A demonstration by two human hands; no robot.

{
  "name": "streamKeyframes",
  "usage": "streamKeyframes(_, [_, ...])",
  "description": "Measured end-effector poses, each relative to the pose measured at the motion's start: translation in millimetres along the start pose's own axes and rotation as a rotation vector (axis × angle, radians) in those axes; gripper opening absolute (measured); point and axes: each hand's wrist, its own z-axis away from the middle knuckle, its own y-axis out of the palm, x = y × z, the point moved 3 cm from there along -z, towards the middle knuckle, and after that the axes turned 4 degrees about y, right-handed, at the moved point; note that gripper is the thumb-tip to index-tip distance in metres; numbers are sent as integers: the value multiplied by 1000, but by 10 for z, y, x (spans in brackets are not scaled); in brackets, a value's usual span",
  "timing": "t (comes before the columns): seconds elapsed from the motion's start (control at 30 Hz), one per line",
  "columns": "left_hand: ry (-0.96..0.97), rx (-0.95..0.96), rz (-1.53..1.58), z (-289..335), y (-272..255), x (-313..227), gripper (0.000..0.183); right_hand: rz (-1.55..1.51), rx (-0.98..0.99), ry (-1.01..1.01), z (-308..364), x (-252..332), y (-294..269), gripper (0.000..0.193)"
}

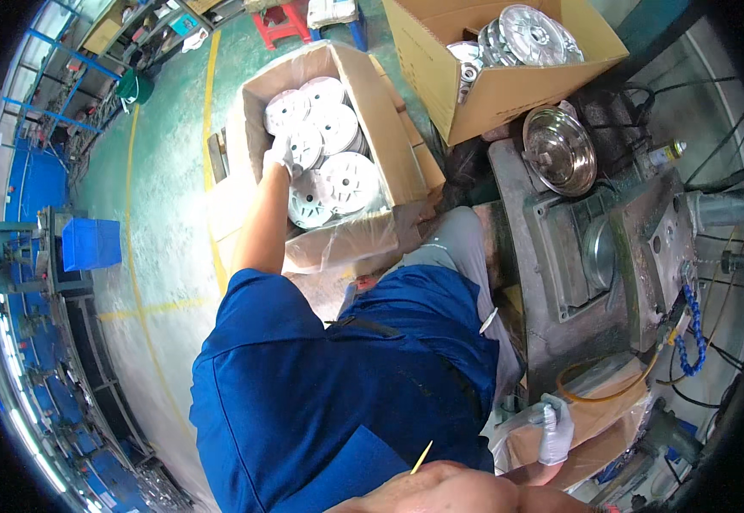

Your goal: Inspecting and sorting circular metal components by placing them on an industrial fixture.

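Carton walls (pixel 389 128) surround left hand (pixel 279 156) at disc (pixel 307 147), grip unclear; right hand (pixel 553 432) half-curled, empty, near machine (pixel 586 325)

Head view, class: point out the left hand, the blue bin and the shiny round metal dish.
Left hand (pixel 279 156), head view: back of the glove.
Blue bin (pixel 92 247), head view: its side wall.
Shiny round metal dish (pixel 569 147), head view: its hollow inner face.

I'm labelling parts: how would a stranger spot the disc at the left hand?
Left of the grey machine stands a plastic-lined carton holding stacked silvery discs. Your disc alone has the gloved left hand at its left edge.
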Motion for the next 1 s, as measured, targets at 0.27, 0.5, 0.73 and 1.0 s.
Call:
streamKeyframes(0.27, [60, -55, 135, -260, -77, 125, 64, -44, -49, 44, -130, -53, -50, 52])
streamKeyframes(0.5, [-66, 117, 190, 54, 72, -106, 54, -15, -64, 23, -95, -235, -60, 55])
streamKeyframes(0.73, [-2, 184, 306, 214, 18, -306, 41, -14, -53, 22, -126, -368, 3, 46])
streamKeyframes(1.0, [407, 602, 489, 1428, 376, -1115, 28, -61, -95, -96, -110, -245, 76, 39])
